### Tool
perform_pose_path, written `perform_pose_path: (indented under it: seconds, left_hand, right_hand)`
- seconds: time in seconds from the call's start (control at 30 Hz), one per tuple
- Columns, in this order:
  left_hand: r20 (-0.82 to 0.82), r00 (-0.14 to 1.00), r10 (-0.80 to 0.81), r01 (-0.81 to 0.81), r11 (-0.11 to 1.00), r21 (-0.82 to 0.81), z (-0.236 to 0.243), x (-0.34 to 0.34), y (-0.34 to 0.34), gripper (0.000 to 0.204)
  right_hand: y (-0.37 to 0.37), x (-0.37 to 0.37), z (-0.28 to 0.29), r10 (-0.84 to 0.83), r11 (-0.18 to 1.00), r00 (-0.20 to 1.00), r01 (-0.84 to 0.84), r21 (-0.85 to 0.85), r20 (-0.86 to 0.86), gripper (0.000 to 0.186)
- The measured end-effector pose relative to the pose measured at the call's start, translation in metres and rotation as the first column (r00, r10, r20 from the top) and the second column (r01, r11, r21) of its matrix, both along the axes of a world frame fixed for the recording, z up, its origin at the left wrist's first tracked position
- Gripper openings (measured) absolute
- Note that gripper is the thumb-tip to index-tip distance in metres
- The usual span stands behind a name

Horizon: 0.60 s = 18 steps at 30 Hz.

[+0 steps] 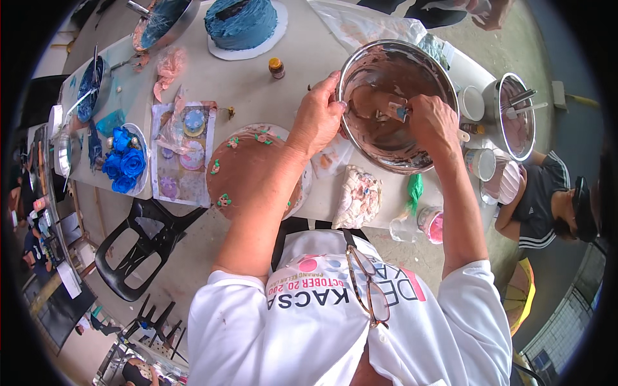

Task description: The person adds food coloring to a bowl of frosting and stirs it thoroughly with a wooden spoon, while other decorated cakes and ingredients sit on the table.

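At a bowl point(394, 42) of brown frosting point(368, 105), right fingers point(420, 105) clasp a spatula point(396, 111), left fingers point(334, 107) the rim point(348, 67).

Head-worn fisheye view, facing down (edges bowed), near the mixing bowl point(400, 63)

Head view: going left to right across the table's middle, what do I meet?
Blue roses → printed picture sheet → brown-frosted cake → left hand → metal mixing bowl it grips → second metal bowl with utensils in it.
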State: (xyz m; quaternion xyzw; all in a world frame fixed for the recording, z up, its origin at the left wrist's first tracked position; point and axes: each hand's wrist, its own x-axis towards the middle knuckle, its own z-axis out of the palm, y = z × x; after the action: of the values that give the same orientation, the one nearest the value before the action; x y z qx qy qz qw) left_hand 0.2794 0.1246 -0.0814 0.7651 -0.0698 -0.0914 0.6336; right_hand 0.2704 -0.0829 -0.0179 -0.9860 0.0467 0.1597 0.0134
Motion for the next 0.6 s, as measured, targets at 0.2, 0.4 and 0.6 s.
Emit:
perform_pose_path:
  seconds: [0.2, 0.4, 0.6]
  left_hand:
    - [-0.188, 0.98, -0.059, 0.058, 0.998, -0.013, 0.015, 0.009, -0.005, 0.053]
    - [-0.221, 0.969, -0.112, 0.106, 0.994, -0.039, 0.016, 0.018, 0.001, 0.051]
    - [-0.249, 0.941, -0.23, 0.211, 0.972, -0.101, 0.027, 0.027, -0.005, 0.051]
  right_hand:
    - [-0.018, 0.018, -0.029, 0.109, 0.991, 0.991, -0.103, -0.089, 0.077, 0.022]
    - [-0.029, 0.021, -0.018, 0.334, 0.94, 0.917, -0.341, -0.006, 0.219, 0.024]
    - [-0.041, 0.036, -0.045, 0.491, 0.856, 0.803, -0.517, -0.015, 0.338, 0.025]
